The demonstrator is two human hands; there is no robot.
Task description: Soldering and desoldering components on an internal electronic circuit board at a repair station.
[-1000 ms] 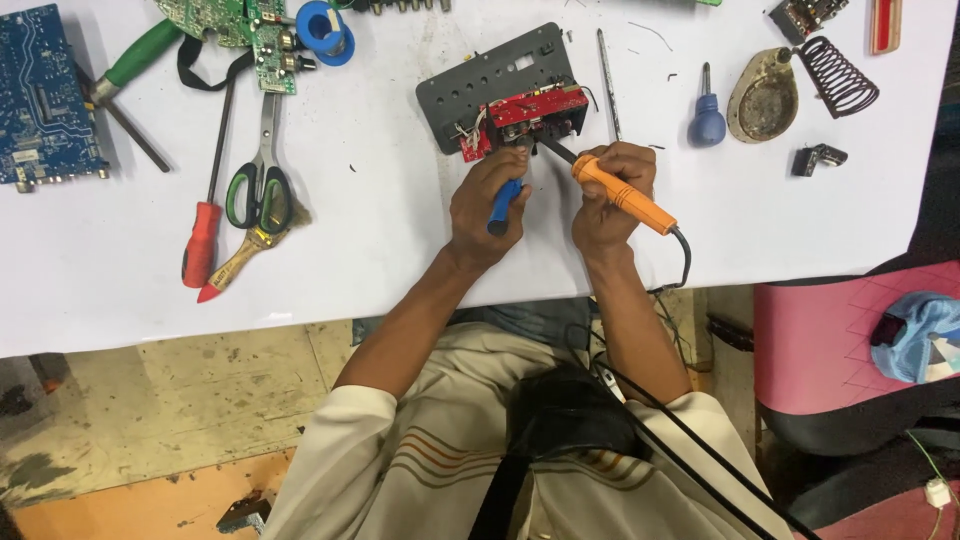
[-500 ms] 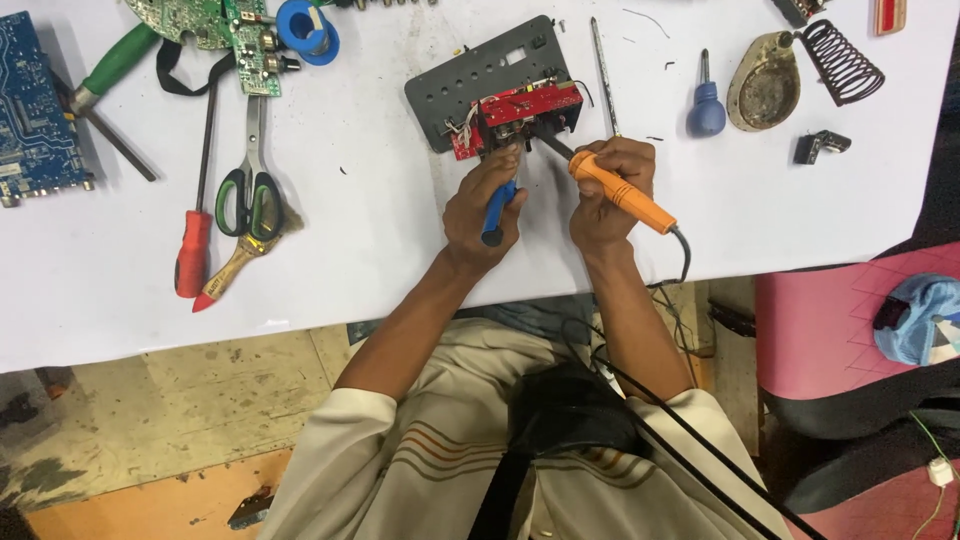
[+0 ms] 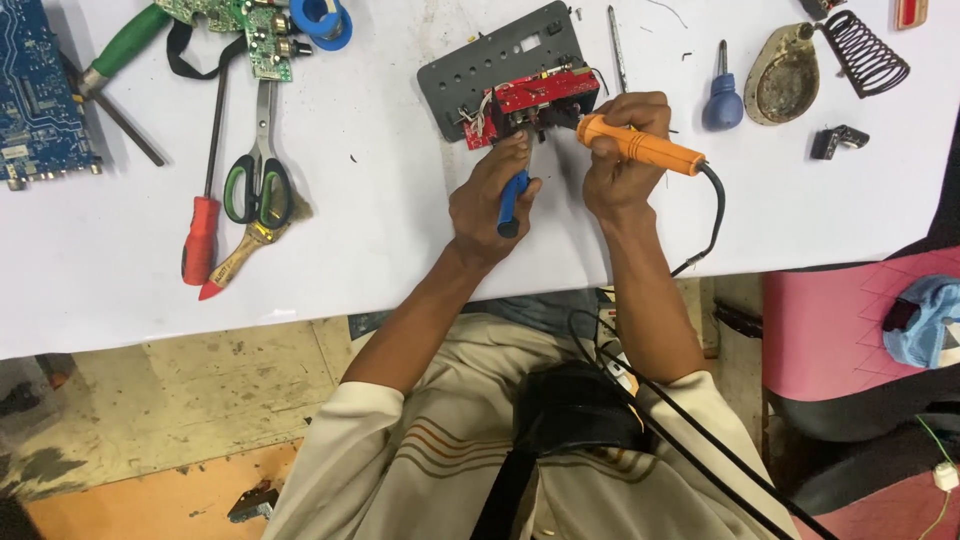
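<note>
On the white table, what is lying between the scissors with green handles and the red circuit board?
In the head view, nothing lies between the scissors and the red circuit board: only bare white table shows there.

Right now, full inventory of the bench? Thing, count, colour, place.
red circuit board: 1, red, on the dark panel, top centre
dark panel: 1, grey-black with holes, top centre
soldering iron: 1, orange handle, black cord, in right hand
blue-handled tool: 1, blue, in left hand
small screwdriver: 1, blue handle, right of panel
iron stand: 1, dirty base with dark coil, top right
scissors: 1, green-black handles, left
red screwdriver: 1, left
blue board: 1, far left
green board: 1, top left
tape roll: 1, blue, top
table: 1, white
pink chair: 1, right
left hand: grips blue tool
right hand: grips iron
</note>
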